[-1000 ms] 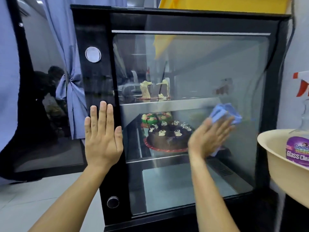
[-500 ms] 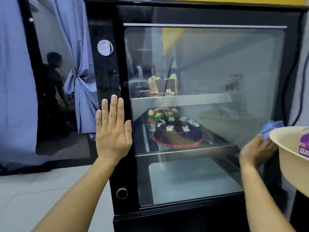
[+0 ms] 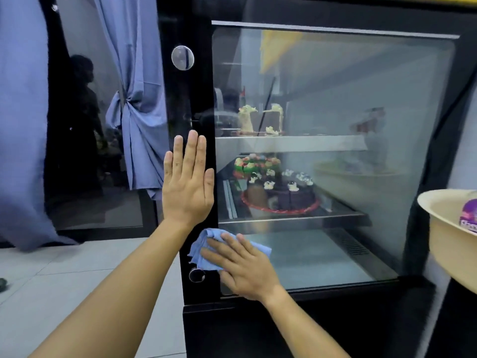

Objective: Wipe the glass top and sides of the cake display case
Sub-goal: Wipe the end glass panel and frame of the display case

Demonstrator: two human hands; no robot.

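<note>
Beige basin [image 3: 438, 244] at right edge, purple-labelled bottle [image 3: 468, 215] inside it. Right hand [image 3: 241, 268] flat, fingers [image 3: 219, 248] spread, pressing the blue cloth [image 3: 204, 255] on the display case [image 3: 361, 177] glass, lower left corner. Left hand [image 3: 187, 184] flat on the black frame, fingers together, pointing up. Inside the case: chocolate cake [image 3: 281, 193] on middle shelf, decorated cake [image 3: 254, 164] behind it, cake slices [image 3: 260, 120] on the shelf above.

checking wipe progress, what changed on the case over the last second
The right hand swept the blue cloth from mid-glass out to the right edge, then down to the lower left corner of the glass. The left hand stayed flat on the black frame.
</note>
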